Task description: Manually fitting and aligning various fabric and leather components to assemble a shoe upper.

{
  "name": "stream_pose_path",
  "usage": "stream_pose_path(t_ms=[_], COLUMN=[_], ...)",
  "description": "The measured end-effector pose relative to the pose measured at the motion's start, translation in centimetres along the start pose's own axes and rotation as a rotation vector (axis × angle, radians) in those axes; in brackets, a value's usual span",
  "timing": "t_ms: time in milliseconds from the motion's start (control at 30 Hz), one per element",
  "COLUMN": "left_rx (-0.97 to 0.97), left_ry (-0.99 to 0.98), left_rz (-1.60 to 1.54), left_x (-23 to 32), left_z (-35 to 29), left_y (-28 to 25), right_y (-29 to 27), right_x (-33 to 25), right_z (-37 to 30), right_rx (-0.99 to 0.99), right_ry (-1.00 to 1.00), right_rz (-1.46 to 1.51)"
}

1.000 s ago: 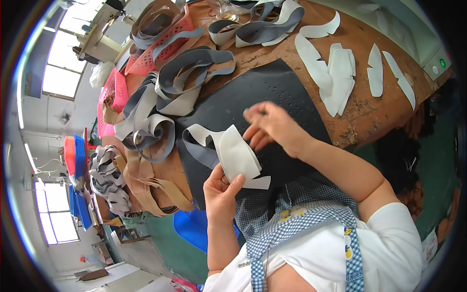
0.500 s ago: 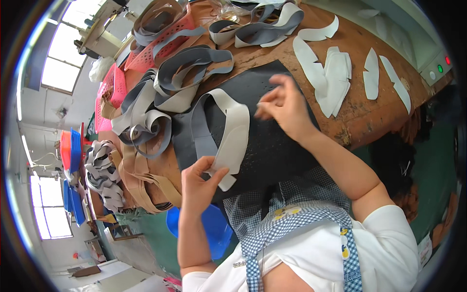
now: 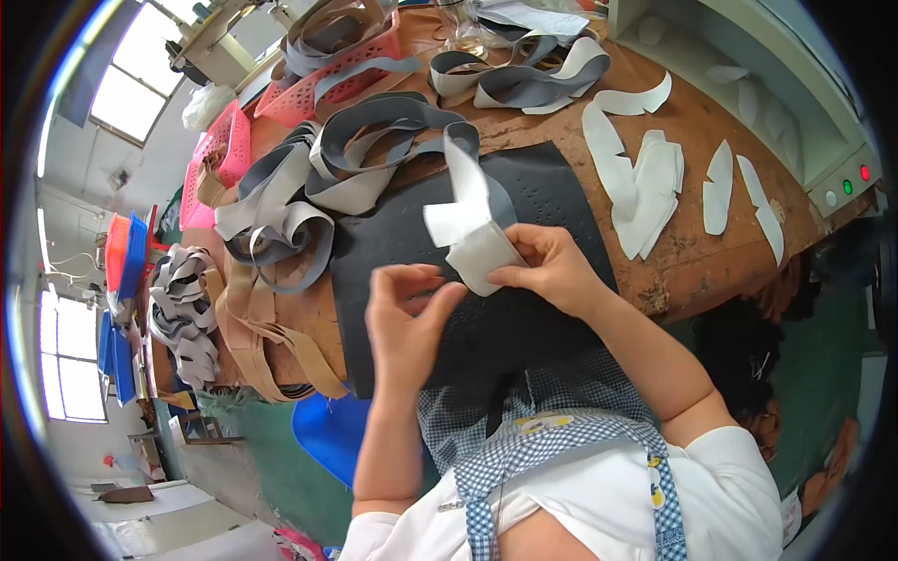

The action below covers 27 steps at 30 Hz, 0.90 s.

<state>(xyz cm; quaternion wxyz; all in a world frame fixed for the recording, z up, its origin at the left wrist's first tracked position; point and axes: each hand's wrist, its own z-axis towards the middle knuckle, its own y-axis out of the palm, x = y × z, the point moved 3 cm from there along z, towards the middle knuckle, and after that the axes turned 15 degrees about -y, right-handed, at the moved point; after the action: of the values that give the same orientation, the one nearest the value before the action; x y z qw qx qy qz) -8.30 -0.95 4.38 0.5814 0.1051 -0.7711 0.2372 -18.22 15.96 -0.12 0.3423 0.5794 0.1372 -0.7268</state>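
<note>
A curved strip of fabric-like material (image 3: 482,251), white on one face and grey on the other, is held up over a black mat (image 3: 402,318). My right hand (image 3: 552,266) pinches its near right edge between thumb and fingers. The strip bends back on itself, with one white end pointing left and its far part reaching up toward a pile. Just left of the strip's lower end is my left hand (image 3: 407,313), fingers loosely curled and thumb apart, with nothing visible in it.
Grey and white strips (image 3: 281,196) lie heaped on the brown table (image 3: 711,271) at the left, near tan strips (image 3: 253,327) and pink baskets (image 3: 220,154). Flat white pieces (image 3: 650,192) lie to the right, close to a machine housing with lit buttons (image 3: 847,186).
My left hand has let go of the strip's lower end. My right hand has come in from the right and gripped the strip, which is now lifted and folded over.
</note>
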Motion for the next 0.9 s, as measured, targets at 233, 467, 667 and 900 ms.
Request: stream_pose_path(t_ms=[233, 467, 667, 900], left_rx=[-0.136, -0.271, 0.033, -0.068], left_ry=[-0.15, 0.324, 0.345, 0.49], left_rz=[-0.482, 0.154, 0.407, 0.362], left_x=[-3.0, -1.4, 2.5, 3.3], left_z=[1.0, -2.9, -3.8, -6.0], left_y=[3.5, 3.2, 3.0, 4.4], right_y=[0.0, -2.0, 0.3, 0.3], right_x=[0.1, -0.5, -3.6, -0.3], right_z=[-3.1, -1.9, -1.3, 0.1], right_rx=[0.084, 0.276, 0.121, 0.079], right_ry=[0.049, 0.175, 0.012, 0.279], right_rz=[0.188, 0.384, -0.02, 0.254])
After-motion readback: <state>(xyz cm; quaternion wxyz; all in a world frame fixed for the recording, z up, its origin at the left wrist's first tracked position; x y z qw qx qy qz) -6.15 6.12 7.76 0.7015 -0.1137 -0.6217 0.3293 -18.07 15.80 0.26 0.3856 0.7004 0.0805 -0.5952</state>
